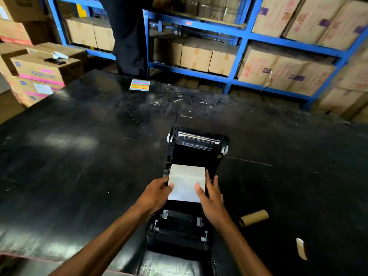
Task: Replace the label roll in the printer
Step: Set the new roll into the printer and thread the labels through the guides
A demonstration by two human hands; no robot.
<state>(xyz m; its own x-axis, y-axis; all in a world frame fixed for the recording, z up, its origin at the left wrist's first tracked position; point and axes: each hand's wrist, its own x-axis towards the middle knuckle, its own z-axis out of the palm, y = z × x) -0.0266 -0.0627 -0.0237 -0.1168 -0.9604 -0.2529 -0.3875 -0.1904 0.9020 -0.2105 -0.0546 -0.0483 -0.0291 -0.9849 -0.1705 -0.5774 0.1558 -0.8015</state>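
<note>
A black label printer [197,148] stands open on the black table [79,156], its lid tipped back away from me. A white label roll [186,180] sits in the printer's bay, with its loose end drawn toward me. My left hand [157,193] grips the roll's left side, thumb on the paper. My right hand [212,198] holds the right side, thumb on the paper and fingers along the roll's end. The paper guides [181,218] at the printer's front are uncovered.
An empty brown cardboard core [253,217] lies on the table right of the printer, and a paper scrap [301,248] nearer me. A coloured sticker sheet [139,84] lies at the far edge. A person in dark clothes [127,36] stands by blue shelving [199,26] full of cartons.
</note>
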